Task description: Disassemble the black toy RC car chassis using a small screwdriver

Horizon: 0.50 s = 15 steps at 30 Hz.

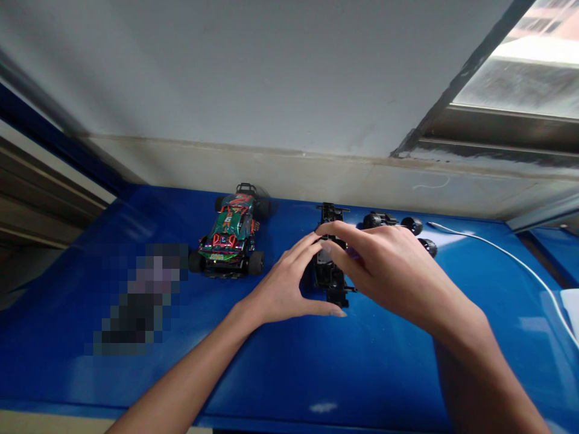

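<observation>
A black toy car chassis (332,277) lies lengthwise on the blue table in front of me, its middle partly covered by my hands. My left hand (283,283) curves round its left side, fingers against the frame and thumb stretched past its near end. Over the chassis, my right hand (380,259) has its thumb and index finger brought close together; whatever lies between their tips is too small or hidden to make out. To the left stands a toy car (230,232) with a green, red and black body and black wheels.
Loose black wheels on axle parts (384,222) lie right of the chassis. A white cable (502,241) runs along the right side of the blue table (289,374). A pixelated item (140,301) lies on the left. The wall (253,163) borders the table's far edge.
</observation>
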Tool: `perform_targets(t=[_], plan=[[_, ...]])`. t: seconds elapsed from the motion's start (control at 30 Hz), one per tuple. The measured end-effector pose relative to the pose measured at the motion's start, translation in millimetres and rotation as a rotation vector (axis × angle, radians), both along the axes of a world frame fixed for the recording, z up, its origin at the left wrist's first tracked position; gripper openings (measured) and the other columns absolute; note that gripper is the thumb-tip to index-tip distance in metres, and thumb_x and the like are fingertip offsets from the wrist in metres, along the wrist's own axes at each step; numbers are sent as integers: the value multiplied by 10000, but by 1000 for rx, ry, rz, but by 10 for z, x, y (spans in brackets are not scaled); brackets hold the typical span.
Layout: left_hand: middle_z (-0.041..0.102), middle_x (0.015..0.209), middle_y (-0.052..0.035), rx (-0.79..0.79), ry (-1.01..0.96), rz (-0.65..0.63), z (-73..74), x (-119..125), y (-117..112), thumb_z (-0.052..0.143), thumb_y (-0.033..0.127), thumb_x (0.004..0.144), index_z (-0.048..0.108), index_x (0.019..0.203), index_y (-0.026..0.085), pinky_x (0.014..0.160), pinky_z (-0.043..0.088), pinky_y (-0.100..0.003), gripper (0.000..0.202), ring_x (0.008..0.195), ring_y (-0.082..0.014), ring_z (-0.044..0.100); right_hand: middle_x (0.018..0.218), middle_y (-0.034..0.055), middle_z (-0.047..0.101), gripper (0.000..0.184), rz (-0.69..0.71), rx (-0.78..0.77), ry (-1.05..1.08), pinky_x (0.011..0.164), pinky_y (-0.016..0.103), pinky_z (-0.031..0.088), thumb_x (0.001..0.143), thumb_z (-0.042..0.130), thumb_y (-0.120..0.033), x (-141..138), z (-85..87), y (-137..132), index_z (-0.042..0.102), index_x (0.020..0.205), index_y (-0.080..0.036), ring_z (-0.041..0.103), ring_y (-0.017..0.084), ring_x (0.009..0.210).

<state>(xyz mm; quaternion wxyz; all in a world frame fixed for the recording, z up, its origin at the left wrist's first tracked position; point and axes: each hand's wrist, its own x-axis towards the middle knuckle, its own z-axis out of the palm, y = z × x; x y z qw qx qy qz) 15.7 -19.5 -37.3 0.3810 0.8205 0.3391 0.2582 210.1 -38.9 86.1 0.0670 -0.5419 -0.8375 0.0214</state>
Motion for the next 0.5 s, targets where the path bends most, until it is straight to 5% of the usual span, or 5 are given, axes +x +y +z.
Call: perform_targets(t=[0.23,0.4,0.5], plan=[[302,1769,-153,7,-6,5,27,-3,-9,856,785,690,360,1643,274,1323,317,-636,1190,1653,-410,245,1070,44,784,493,51,15,127,656,312,383,979,553,-228,-15,16,-36,597,1466,-289,705,206,787],[299,1771,-153,16,16,-1,2,-3,-13,826,817,696,346,1652,270,1314,326,-649,1201,1652,-417,242,746,19,748,343,-12,16,1,584,319,270,1084,473,-389,-36,19,-22,675,1336,-275,664,210,608],[286,1775,-160,11,17,1,-11,-7,-10,834,815,688,343,1654,261,1314,324,-652,1217,1650,-420,246,755,23,759,351,-21,5,-26,589,322,249,1096,440,-343,-24,9,-15,661,1365,-294,648,205,587]])
